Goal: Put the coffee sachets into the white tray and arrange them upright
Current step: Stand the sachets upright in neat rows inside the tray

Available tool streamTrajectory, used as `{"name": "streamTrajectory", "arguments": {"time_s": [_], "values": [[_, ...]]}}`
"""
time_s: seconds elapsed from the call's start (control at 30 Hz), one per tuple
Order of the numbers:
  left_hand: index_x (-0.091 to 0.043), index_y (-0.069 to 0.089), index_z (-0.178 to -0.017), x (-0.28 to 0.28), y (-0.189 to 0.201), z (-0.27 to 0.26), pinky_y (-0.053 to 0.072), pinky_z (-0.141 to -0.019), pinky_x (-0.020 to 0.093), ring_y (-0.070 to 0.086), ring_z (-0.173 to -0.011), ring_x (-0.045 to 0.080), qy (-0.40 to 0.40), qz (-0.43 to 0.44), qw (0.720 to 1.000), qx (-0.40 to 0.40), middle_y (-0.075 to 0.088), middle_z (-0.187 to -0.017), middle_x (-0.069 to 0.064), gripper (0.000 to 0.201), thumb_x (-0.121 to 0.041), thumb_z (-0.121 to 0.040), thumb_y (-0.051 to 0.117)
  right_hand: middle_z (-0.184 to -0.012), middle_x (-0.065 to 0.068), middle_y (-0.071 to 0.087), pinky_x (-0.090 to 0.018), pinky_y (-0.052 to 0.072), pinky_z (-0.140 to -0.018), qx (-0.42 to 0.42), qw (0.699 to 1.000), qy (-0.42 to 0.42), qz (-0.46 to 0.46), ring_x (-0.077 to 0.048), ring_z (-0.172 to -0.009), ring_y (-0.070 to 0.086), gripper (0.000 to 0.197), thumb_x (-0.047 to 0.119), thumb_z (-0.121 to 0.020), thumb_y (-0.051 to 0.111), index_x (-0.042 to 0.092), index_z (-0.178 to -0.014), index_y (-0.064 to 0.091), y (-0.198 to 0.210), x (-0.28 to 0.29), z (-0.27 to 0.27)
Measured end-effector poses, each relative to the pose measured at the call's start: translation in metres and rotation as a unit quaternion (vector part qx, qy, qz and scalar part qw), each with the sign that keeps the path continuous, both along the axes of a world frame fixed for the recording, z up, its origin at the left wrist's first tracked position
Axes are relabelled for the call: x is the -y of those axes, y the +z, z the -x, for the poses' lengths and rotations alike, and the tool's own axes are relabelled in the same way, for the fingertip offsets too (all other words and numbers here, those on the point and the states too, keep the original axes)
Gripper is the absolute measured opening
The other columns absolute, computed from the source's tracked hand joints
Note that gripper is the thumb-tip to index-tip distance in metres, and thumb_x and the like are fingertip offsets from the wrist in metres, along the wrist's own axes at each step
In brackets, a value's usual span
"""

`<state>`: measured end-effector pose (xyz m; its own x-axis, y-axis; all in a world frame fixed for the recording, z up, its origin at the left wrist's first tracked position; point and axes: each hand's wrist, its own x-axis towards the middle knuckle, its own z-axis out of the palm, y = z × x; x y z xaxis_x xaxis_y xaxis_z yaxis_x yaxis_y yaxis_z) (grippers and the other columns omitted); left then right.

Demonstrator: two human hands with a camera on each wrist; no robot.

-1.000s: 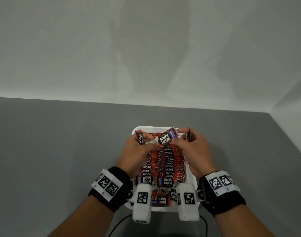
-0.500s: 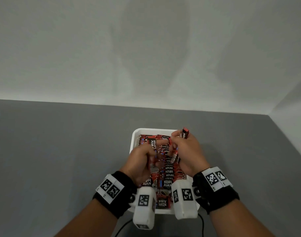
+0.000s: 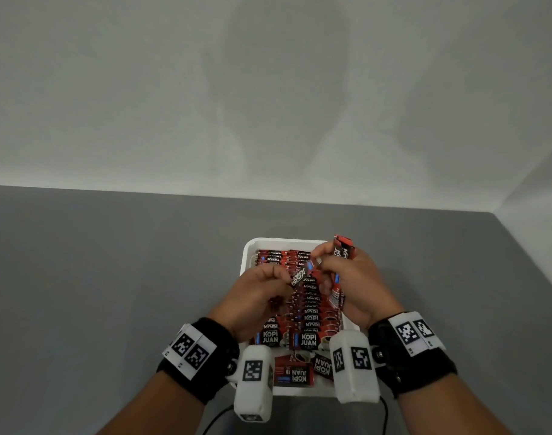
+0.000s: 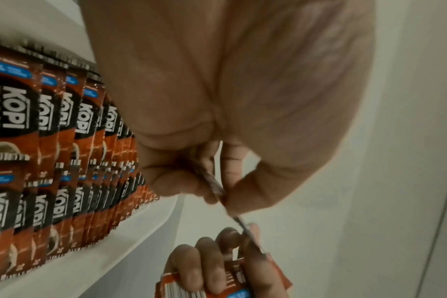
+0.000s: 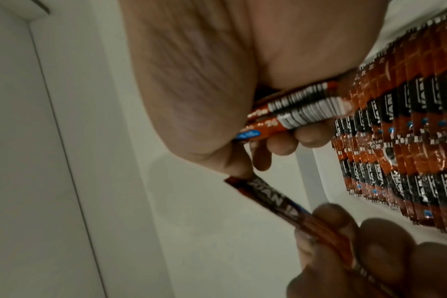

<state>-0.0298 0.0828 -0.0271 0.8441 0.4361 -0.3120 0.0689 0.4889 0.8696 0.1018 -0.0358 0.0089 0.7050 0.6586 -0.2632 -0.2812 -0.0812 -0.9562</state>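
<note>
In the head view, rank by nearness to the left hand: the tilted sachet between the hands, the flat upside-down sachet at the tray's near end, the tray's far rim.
From the left hand:
1. Tilted sachet, pinched at its fingertips.
2. Tray's far rim, beyond the fingers.
3. Flat upside-down sachet, near end, past the wrist.

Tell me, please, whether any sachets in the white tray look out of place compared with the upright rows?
Yes. At the near end of the white tray, a couple of loose sachets lie flat with their print upside down, while the upright rows behind them stand neatly on edge. They look unsorted.
</note>
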Motion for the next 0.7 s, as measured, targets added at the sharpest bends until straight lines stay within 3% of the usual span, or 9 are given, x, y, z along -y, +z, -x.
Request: {"name": "streamTrajectory", "arguments": {"time_s": [0.1, 0.23, 0.33, 0.47, 0.6, 0.67, 0.7], "values": [[-0.018, 0.06, -0.071, -0.001, -0.002, -0.002, 0.044, -0.064, 0.033, 0.05, -0.066, 0.023, 0.031, -0.076, 0.997, 0.001, 0.057, -0.074, 0.014, 0.023, -0.002, -0.069, 0.077, -0.07, -0.014, 0.059, -0.027, 0.037, -0.049, -0.027, 0.999, -0.016, -0.016, -0.019, -0.048, 0.043, 0.005, 0.007, -0.088, 0.07, 0.008, -0.092, 0.073, -0.002, 0.003, -0.003], [-0.012, 0.048, -0.083, -0.002, -0.001, -0.004, 0.05, -0.058, 0.033, 0.057, -0.063, 0.024, 0.041, -0.091, 0.995, 0.024, 0.06, -0.079, 0.014, 0.036, 0.012, -0.075, 0.074, -0.059, 0.001, 0.058, -0.027, 0.037, -0.049, 0.041, 0.999, -0.023, 0.026, -0.015, -0.049, 0.042, 0.018, -0.008, -0.084, 0.069, 0.007, -0.094, 0.07, -0.005, 0.005, -0.006], [-0.009, 0.052, -0.084, 0.001, 0.002, -0.006, 0.054, -0.056, 0.031, 0.06, -0.063, 0.023, 0.065, -0.099, 0.993, 0.019, 0.062, -0.079, 0.014, 0.034, 0.021, -0.08, 0.067, -0.053, -0.001, 0.053, -0.026, 0.036, -0.049, 0.019, 0.999, -0.044, 0.021, -0.016, -0.047, 0.041, 0.012, 0.0, -0.086, 0.072, 0.006, -0.095, 0.069, -0.008, 0.005, -0.006], [-0.005, 0.051, -0.083, 0.007, 0.005, -0.012, 0.054, -0.056, 0.029, 0.06, -0.058, 0.021, 0.114, -0.15, 0.982, 0.011, 0.062, -0.072, 0.014, 0.027, 0.015, -0.083, 0.069, -0.055, -0.006, 0.049, -0.028, 0.037, -0.05, -0.035, 0.998, -0.047, -0.025, -0.018, -0.048, 0.041, 0.012, 0.012, -0.087, 0.075, 0.003, -0.091, 0.07, -0.01, 0.002, 0.005], [-0.009, 0.055, -0.077, 0.018, 0.0, -0.015, 0.055, -0.066, 0.046, 0.065, -0.066, 0.032, 0.104, -0.242, 0.965, -0.004, 0.067, -0.076, 0.021, 0.024, 0.002, -0.083, 0.075, -0.061, -0.003, 0.06, -0.026, 0.047, -0.049, -0.055, 0.997, -0.022, -0.058, -0.015, -0.054, 0.057, 0.012, 0.011, -0.089, 0.073, 0.011, -0.079, 0.066, -0.006, -0.007, 0.018], [-0.018, 0.06, -0.074, 0.026, -0.001, -0.015, 0.056, -0.072, 0.048, 0.067, -0.072, 0.027, 0.074, -0.271, 0.96, -0.003, 0.07, -0.081, 0.019, 0.025, -0.001, -0.079, 0.078, -0.068, -0.003, 0.065, -0.028, 0.05, -0.057, -0.026, 0.998, -0.028, -0.046, -0.016, -0.064, 0.065, 0.014, 0.009, -0.088, 0.073, 0.013, -0.078, 0.065, -0.008, -0.012, 0.02], [-0.02, 0.063, -0.073, 0.028, -0.001, -0.015, 0.057, -0.071, 0.044, 0.067, -0.074, 0.022, 0.065, -0.273, 0.96, -0.001, 0.072, -0.081, 0.014, 0.026, 0.0, -0.078, 0.077, -0.068, -0.002, 0.064, -0.028, 0.049, -0.056, -0.011, 0.999, -0.034, -0.034, -0.016, -0.065, 0.064, 0.018, 0.007, -0.089, 0.07, 0.016, -0.074, 0.065, -0.01, -0.013, 0.02]]}}
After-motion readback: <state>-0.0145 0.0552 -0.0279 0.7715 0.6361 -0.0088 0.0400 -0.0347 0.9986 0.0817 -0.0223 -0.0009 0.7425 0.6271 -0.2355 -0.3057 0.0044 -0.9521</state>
